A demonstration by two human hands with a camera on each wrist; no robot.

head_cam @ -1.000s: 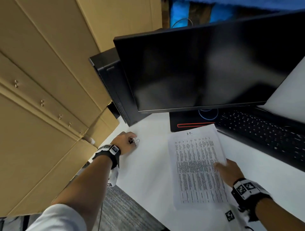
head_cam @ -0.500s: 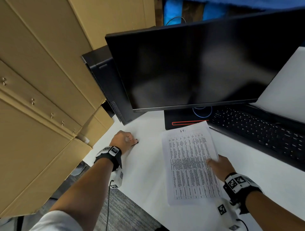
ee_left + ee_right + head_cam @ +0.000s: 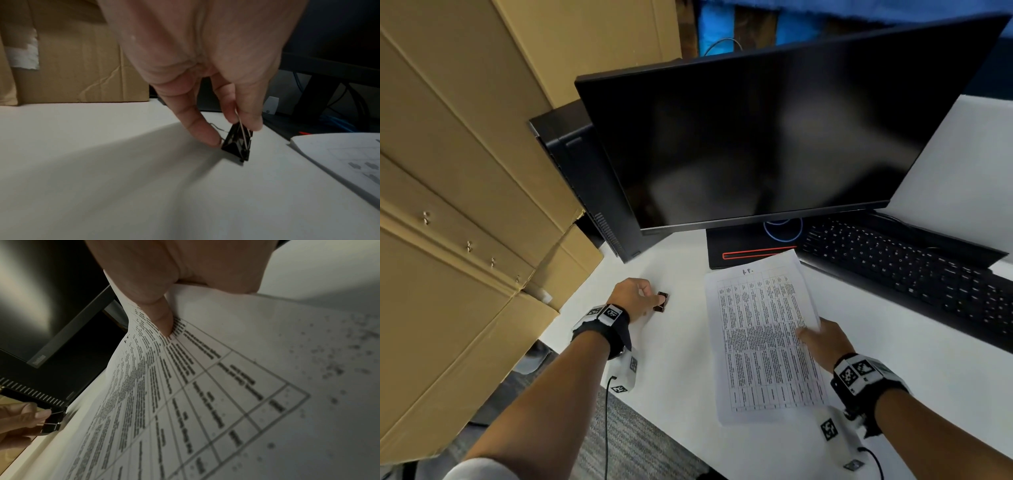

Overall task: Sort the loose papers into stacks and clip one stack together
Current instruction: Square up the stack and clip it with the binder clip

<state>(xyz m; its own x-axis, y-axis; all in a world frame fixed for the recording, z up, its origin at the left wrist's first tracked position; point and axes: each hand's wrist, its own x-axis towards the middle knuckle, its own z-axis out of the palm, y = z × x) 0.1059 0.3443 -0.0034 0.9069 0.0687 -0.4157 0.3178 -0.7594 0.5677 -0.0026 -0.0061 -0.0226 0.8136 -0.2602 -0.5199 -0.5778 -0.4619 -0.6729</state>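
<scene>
Left grip [image 3: 637, 297] first: the fingers are curled down and pinching a small black binder clip [image 3: 661, 302], thumb on one wire handle and a fingertip on the other, with the clip's black body still touching the white surface [image 3: 681, 394]. The left wrist view shows that pinch [image 3: 238, 142] plainly; it looks like a pick-up just under way, the handles being the only part tall enough to catch.

Right grip [image 3: 822, 339] is clamped on the paper stack [image 3: 760, 342], which lies just to the right of the clip, well clear of it. The thumb presses on the printed top sheet while the other fingers go under the near right edge, and in the right wrist view the sheets [image 3: 205, 386] bow upward around the thumb. My guess is the stack is being lifted and kept squared so an edge can meet the clip. Whether other stacks exist I cannot tell; only this one shows.

Beyond both grips stands a dark monitor [image 3: 774, 137], its base just past the stack's far edge, with a black keyboard [image 3: 911, 270] off to the right. A black computer tower [image 3: 582, 178] sits behind the left grip, and big cardboard boxes [image 3: 465, 205] crowd the left side, reaching past the surface edge. Grey carpet [image 3: 626, 445] shows below.
</scene>
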